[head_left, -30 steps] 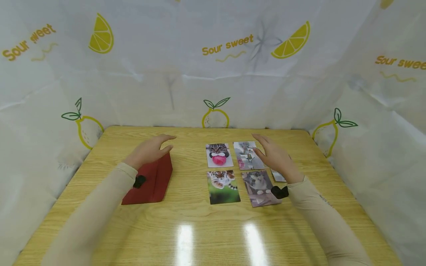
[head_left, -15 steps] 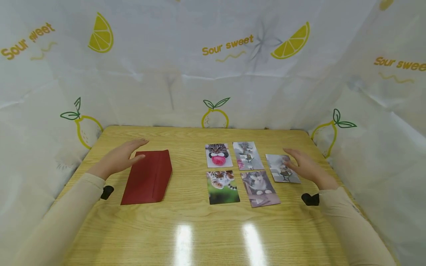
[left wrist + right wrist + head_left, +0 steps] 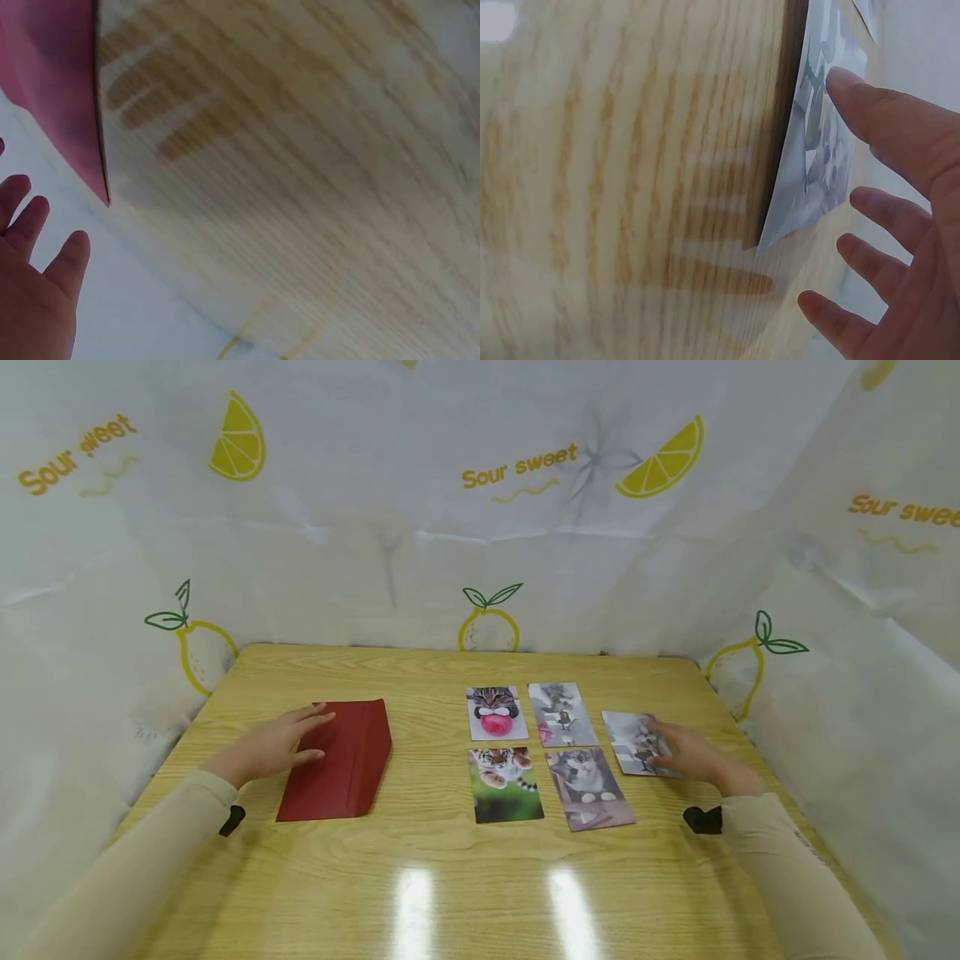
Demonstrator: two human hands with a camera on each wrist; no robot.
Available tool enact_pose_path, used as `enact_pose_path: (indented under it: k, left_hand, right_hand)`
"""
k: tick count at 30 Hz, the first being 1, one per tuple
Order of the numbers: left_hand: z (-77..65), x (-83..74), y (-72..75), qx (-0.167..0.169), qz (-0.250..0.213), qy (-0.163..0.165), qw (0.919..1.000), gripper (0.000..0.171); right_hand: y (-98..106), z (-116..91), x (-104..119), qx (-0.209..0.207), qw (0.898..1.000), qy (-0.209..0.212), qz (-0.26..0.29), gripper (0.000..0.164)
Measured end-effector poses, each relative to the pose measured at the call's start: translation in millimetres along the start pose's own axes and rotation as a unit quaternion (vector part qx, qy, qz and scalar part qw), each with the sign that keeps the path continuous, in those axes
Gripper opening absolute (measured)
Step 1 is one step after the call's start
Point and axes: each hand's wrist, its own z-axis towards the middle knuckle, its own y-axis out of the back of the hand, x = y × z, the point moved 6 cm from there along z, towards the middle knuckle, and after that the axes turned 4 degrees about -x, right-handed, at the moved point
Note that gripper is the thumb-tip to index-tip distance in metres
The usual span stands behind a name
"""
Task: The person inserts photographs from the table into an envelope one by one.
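Note:
In the head view my left hand [image 3: 273,745] hovers at the left side of a red envelope [image 3: 341,768], its fingers spread over the near part. The left wrist view has the envelope [image 3: 56,75] at its upper left and the hand [image 3: 34,285] below, holding nothing. Over at the right, my right hand [image 3: 701,756] reaches over a grey picture card [image 3: 630,739], thumb and fingers apart. From the right wrist, the thumb overlaps this card [image 3: 810,172], while the other fingers of the hand [image 3: 907,217] are spread beside its edge.
Several picture cards lie in two rows mid-table: a cat with a pink ball [image 3: 497,714], a grey picture [image 3: 562,714], a tiger cub [image 3: 506,785] and a grey-white cat [image 3: 591,789]. A lemon-printed white sheet [image 3: 360,568] surrounds the wooden table [image 3: 300,893] behind and at the sides.
Both hands have moved outward from mid-table, then lowered: the left toward the red envelope, the right over the outermost card. The cards and envelope stay where they were.

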Motion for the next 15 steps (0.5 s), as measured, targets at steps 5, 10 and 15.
enact_pose_path:
  k: [5, 10, 15]
  left_hand:
    - [-2.4, 0.9, -14.6, 0.03, 0.007, -0.005, 0.9995, 0.069]
    - [-1.4, 4.3, -20.8, 0.049, -0.009, -0.007, 0.9987, 0.072]
    - [2.0, 7.0, -24.3, 0.068, -0.029, -0.008, 0.9973, 0.073]
  right_hand:
    - [-8.2, 1.4, -5.3, 0.003, 1.0, 0.006, -0.007, 0.069]
    - [-11.3, 0.4, -6.8, 0.009, 1.0, 0.007, -0.005, 0.067]
    - [-10.8, -1.9, -6.5, 0.019, 1.0, -0.006, 0.006, 0.067]
